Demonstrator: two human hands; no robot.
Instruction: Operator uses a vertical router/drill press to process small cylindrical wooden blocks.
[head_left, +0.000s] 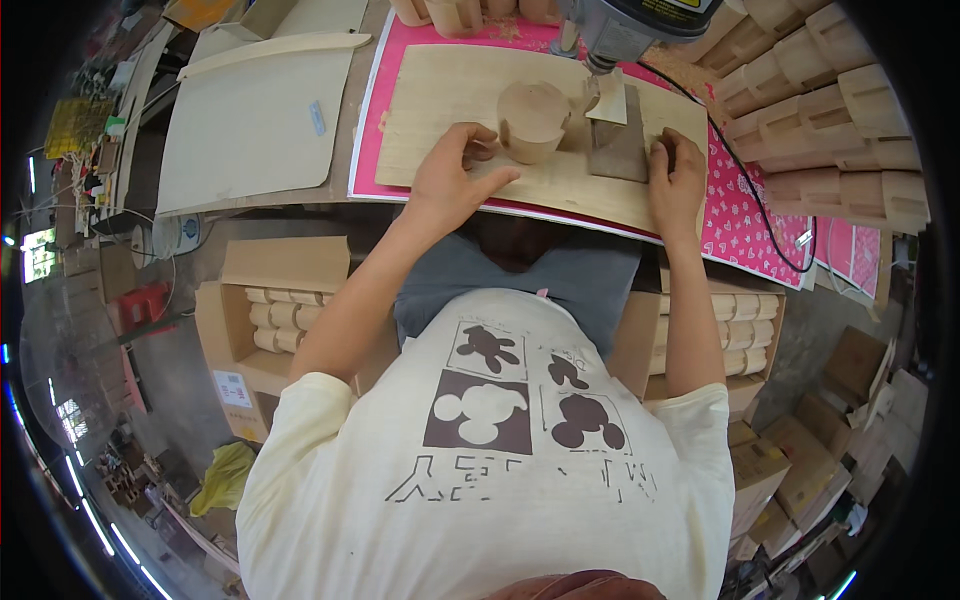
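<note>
In the head view, the block (532,125) stands on the board (440,95), left of the grey pad (618,155) and near the drill-like machine (625,35). The left hand (450,182) is just beside it, thumb and fingers parted around nothing (whether a fingertip brushes the wood, I cannot tell). The right hand (678,185) lies by the pad's right edge, fingers loosely bent; whether they pinch anything is unclear. The block looks like bare wood: probably light, stiff, hardly slippery, its edges perhaps prone to chipping. Opposite sides, thumb against fingers, should suit best.
</note>
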